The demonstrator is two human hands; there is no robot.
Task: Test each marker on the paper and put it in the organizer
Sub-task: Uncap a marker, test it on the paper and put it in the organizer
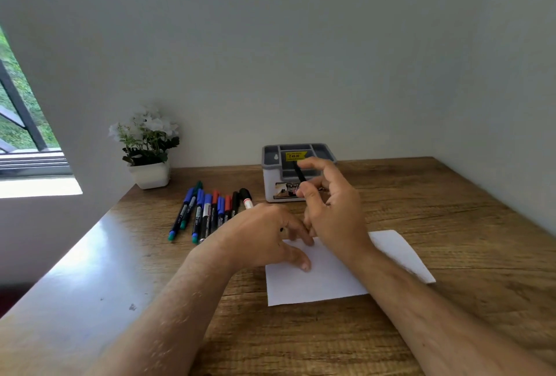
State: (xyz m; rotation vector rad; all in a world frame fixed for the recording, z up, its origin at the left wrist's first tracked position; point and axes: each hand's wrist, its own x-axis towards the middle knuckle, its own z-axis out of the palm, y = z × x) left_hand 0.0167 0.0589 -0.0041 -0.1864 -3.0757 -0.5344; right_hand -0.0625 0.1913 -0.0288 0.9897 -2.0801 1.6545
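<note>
Soft daylight enters the window [24,110] far left of the hands; table [90,270] glare there; edges bend, slight blur.

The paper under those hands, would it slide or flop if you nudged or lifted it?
Probably both. The paper is a thin single sheet lying flat on the smooth wooden table, so it would likely slide; the left hand rests on it, perhaps to steady it. Lifted by an edge, it would likely droop.
</note>
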